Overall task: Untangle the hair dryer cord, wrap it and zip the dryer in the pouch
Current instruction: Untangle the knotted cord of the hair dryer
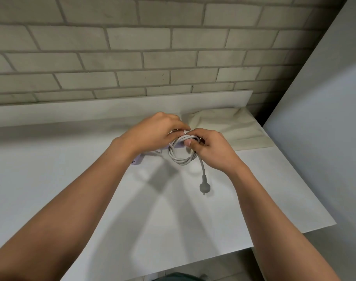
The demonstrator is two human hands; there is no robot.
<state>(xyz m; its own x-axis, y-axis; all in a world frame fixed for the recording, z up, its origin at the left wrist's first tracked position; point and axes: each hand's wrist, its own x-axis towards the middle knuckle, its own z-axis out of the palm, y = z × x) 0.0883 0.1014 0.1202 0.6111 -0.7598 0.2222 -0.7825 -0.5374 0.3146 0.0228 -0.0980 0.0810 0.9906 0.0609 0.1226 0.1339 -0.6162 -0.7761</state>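
Cord point(202, 169) tail and plug point(202, 187) hang nearest me, running straight up into the coil point(182, 162). Right hand point(211, 153) pinches the coil's top, so I'd feed the tail with it; left hand point(152, 132) curls over the dryer point(134, 162). Pouch point(229, 126) lies beyond, to the right.

I'm looking down at a white surface point(173, 220) with a low white ledge point(112, 110) along its far edge. A grey brick wall point(132, 47) stands behind it. A plain white panel point(325, 118) rises on the right, and pale floor point(233, 264) shows below.
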